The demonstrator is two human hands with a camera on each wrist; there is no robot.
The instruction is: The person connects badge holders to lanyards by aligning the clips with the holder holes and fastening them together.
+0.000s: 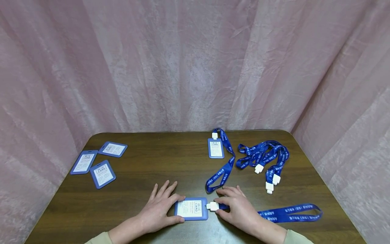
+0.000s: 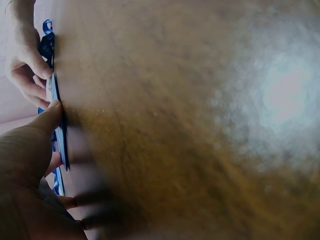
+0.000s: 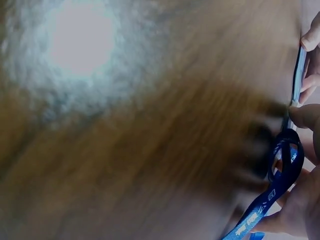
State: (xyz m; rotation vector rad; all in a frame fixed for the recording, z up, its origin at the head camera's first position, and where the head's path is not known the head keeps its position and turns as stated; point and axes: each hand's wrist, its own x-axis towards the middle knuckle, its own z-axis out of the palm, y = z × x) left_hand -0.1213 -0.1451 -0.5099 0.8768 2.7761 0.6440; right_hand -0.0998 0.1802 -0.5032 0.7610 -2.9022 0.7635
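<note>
A blue ID card holder point(image 1: 191, 209) lies flat near the table's front edge, its slot end pointing right. My left hand point(image 1: 161, 207) holds it at its left part, thumb on the near edge and index finger on the far edge, the other fingers spread. My right hand point(image 1: 240, 210) pinches the white lanyard clip point(image 1: 212, 206) between thumb and index finger. The clip's tip is at the holder's slot; whether it is hooked in cannot be told. From the clip the blue lanyard point(image 1: 292, 213) runs under my right hand and loops out to the right.
At the left lie three loose card holders point(image 1: 103, 174). Behind my hands, a card holder point(image 1: 216, 148) lies with a blue lanyard point(image 1: 226, 169) on its clip. Several bundled lanyards point(image 1: 263, 152) with white clips point(image 1: 269, 187) lie at the right. A pink curtain point(image 1: 189, 67) hangs behind the table.
</note>
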